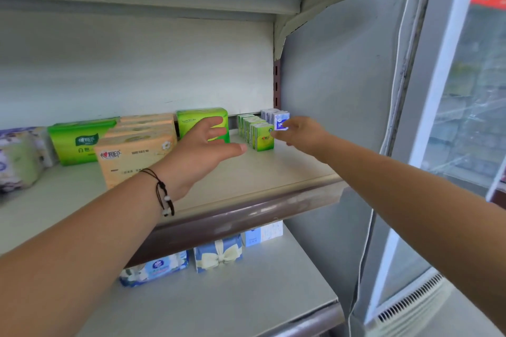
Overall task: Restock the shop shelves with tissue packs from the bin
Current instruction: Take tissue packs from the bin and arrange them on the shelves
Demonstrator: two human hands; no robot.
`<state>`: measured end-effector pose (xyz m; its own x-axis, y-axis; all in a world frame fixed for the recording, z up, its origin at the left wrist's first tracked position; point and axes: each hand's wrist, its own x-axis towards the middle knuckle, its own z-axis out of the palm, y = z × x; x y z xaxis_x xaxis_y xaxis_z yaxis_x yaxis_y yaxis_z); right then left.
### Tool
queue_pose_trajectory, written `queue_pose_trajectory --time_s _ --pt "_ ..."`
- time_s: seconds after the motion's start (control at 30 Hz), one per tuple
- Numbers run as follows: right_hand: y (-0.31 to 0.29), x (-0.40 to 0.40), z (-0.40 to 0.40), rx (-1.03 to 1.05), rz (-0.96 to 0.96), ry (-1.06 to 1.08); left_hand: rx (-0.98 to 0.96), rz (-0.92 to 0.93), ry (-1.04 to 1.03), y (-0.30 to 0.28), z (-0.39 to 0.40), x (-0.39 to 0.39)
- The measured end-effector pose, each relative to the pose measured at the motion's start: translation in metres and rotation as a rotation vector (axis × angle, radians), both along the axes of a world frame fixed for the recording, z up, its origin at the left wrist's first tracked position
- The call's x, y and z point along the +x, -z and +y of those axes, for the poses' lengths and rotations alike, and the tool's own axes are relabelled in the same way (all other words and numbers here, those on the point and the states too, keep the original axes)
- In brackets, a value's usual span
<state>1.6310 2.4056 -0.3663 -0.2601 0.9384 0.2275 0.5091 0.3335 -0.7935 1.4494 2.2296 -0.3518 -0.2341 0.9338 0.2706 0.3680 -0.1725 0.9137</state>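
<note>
Right hand (301, 133) pinches a small blue pack (282, 121) at the front of the blue row, just right of the green row (257, 131); fingers clamped on it. Left hand (202, 150) hovers open, fingers spread, left of the green row, before a big green pack (201, 120).

Step, as judged: seat the pack upright and square, flush with its row.

Room: bare shelf (273, 172) in front of the green row, up to the lip. Side wall close on the right. Bin not in view.
</note>
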Motion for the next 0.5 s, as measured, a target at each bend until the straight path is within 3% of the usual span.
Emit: queue_pose_trajectory --time_s 0.27,0.5 --pt "-0.051 0.033 -0.163 0.089 0.124 -0.185 0.036 0.008 0.098 -0.044 -0.104 0.021" --pt "-0.056 0.049 -0.316 -0.059 0.197 -0.316 -0.011 -0.114 0.146 -0.029 -0.217 0.021"
